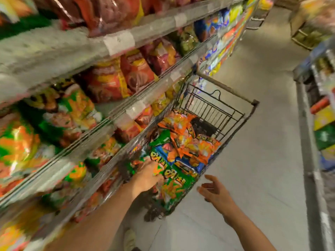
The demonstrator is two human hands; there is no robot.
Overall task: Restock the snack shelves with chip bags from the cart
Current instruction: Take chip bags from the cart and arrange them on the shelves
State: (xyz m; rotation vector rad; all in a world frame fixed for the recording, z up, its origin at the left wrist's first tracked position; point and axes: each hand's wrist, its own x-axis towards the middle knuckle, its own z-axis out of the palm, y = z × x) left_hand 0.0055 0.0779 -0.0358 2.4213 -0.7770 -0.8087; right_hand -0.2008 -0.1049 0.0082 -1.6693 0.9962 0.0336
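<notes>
Head view, tilted down (close), aisle

A shop aisle: snack shelves (126, 113) with what look like price tags, beside a wire cart (226, 113).

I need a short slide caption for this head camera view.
Left hand reaches a green chip bag in the cart; right hand hovers open beside it.

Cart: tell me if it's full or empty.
Partly full: the cart holds orange chip bags and green chip bags; its far end is bare.
</notes>
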